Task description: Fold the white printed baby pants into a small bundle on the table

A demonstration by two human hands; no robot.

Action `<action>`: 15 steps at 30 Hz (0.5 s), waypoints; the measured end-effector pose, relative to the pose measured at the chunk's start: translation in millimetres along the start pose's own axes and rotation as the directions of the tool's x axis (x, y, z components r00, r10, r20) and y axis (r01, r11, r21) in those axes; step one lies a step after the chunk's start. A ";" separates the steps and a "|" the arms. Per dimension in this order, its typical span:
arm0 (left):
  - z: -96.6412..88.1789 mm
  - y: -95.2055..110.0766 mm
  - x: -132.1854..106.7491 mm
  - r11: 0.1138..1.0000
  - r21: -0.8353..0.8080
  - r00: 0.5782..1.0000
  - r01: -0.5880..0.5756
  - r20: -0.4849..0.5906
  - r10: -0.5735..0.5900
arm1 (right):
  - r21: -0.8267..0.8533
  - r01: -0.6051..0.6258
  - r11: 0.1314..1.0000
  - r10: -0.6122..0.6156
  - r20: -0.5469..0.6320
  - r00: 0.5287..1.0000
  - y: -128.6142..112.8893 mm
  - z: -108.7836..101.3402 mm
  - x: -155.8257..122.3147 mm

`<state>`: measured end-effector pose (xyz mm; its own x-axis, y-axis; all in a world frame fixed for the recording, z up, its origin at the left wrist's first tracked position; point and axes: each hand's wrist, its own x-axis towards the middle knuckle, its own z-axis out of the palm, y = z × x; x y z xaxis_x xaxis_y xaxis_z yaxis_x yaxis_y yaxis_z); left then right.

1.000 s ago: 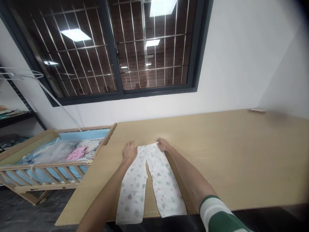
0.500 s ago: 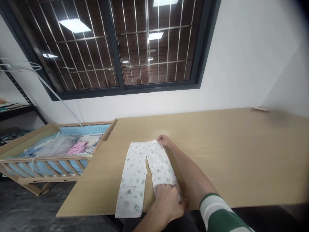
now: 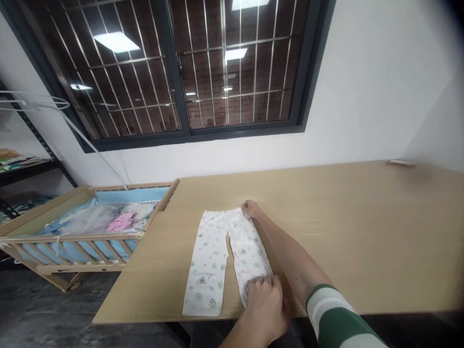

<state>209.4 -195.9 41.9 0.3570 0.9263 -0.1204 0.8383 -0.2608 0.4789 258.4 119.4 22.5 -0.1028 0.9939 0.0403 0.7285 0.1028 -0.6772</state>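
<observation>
**Printed pants (image 3: 207, 263) spread flat on the counter (image 3: 344, 232)**

Head view: the printed pants lie near the counter's front edge, waistband (image 3: 223, 213) away from the person, legs toward them. The right hand (image 3: 250, 209) has a narrow grip on the waistband's right corner. The left hand (image 3: 265, 302) lies over the lower right-side leg, fingers curled; I cannot tell whether its grip has cloth. A wooden crib (image 3: 79, 238) stands left.
</observation>
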 end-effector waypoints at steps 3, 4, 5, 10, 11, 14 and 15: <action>-3.7 -0.2 -6.3 1.000 -0.028 1.000 -0.015 0.010 0.015 | 0.019 -0.005 1.000 0.005 0.009 1.000 -3.9 -3.4 -2.1; -6.1 -0.8 -9.4 0.998 -0.062 1.000 -0.017 0.002 0.017 | 0.032 -0.007 0.999 0.006 0.012 1.000 -6.8 -4.8 -2.5; -8.8 -2.0 -13.0 0.993 -0.113 1.000 -0.024 -0.019 0.022 | 0.049 -0.008 0.999 0.008 0.014 1.000 -10.7 -6.2 -2.7; -20.4 -20.6 -37.9 0.908 -0.410 0.971 -0.091 -0.237 -0.010 | 0.153 0.007 0.988 -0.011 0.030 0.999 -44.8 -7.8 -2.9; -21.9 -27.7 -44.6 0.892 -0.443 0.960 -0.087 -0.276 -0.043 | 0.173 0.013 0.985 -0.020 0.037 0.999 -53.9 -5.8 -2.9; -24.3 -54.5 -68.8 0.866 -0.498 0.915 -0.043 -0.367 -0.166 | 0.222 0.031 0.975 -0.044 0.055 0.998 -82.6 6.6 -3.7; -24.6 -64.5 -77.8 0.867 -0.497 0.892 -0.025 -0.403 -0.205 | 0.234 0.035 0.972 -0.050 0.057 0.997 -92.0 12.8 -4.5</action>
<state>117.5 -244.4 41.8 -0.0197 0.9892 0.1451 0.5129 -0.1146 0.8508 183.2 105.0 75.2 -0.1770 0.9837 0.0321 0.5460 0.1253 -0.8283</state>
